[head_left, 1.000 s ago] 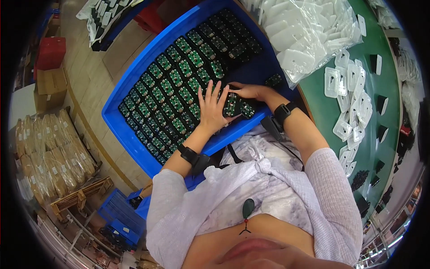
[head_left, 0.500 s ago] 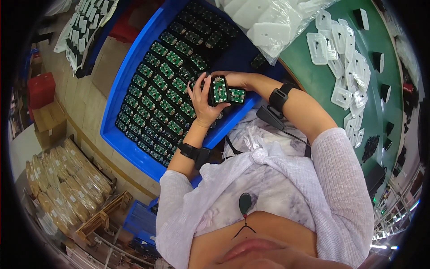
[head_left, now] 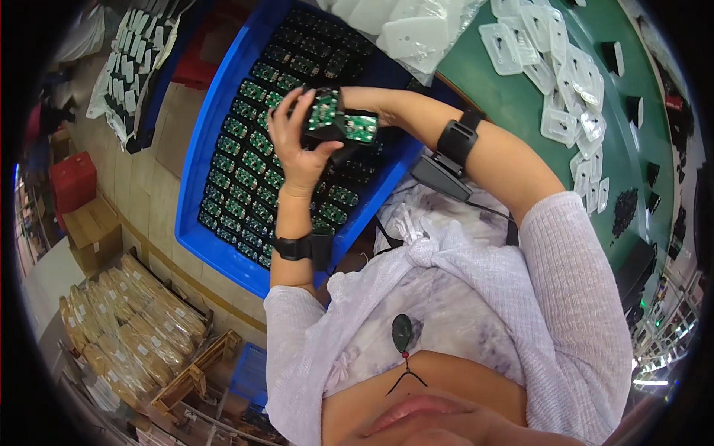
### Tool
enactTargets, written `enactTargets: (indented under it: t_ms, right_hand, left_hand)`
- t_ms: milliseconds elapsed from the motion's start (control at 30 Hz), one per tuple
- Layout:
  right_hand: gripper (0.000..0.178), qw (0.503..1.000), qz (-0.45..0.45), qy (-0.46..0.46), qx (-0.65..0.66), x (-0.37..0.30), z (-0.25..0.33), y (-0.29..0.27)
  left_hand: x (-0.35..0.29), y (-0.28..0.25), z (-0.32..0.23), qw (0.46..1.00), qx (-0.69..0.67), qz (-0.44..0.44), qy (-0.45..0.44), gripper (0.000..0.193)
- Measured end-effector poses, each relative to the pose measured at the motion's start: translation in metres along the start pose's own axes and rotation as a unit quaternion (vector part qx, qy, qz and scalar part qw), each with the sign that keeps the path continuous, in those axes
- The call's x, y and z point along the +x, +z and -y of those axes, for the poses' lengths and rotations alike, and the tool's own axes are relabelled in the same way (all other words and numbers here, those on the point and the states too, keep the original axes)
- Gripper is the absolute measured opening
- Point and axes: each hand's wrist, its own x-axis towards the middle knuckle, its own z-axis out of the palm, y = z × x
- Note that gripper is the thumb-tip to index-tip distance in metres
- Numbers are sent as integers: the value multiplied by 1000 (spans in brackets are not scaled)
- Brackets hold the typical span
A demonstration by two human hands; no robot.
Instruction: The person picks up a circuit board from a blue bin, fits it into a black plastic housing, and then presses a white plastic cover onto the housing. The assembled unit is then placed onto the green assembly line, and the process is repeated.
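Over the blue tub [head_left: 195,160], my left hand [head_left: 296,145] is closed round the side of a small stack of black cases with green circuit boards [head_left: 325,108]. Its thumb is along the near side and its fingers reach over the far side. A second boarded case [head_left: 361,128] sticks out to the right of the stack. My right hand [head_left: 364,102] comes in from the right and bears on the same cases from behind, its fingers mostly hidden by them. Rows of similar boarded cases [head_left: 236,126] fill the tub beneath, boards facing up.
On the right, a green table [head_left: 476,85] carries overlapping white plastic covers [head_left: 561,123], several black pieces and a heap of small dark parts [head_left: 626,208]. Clear bags of white parts [head_left: 416,37] lie at the tub's far right. Cartons [head_left: 93,230] and wrapped brown bundles [head_left: 134,320] stand at left.
Both hands have moved left and farther over the tub with the cases. The upper case has tilted, so its black side shows more. The whole view has shifted slightly.
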Motion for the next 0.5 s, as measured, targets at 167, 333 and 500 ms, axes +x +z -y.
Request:
enactTargets:
  t_ms: [167, 333, 500]
  right_hand:
    - [19, 997, 29, -49, -57, -12, 39, 41]
    - [27, 979, 28, -166, -111, -41, 63, 57]
    - [28, 967, -39, -239, -84, -65, 77, 53]
  left_hand:
    - [31, -38, -16, 999, 8, -22, 45, 85]
    - [67, -60, -65, 994, 46, 3, 101, 86]
    - [103, -56, -114, 982, 45, 55, 173, 88]
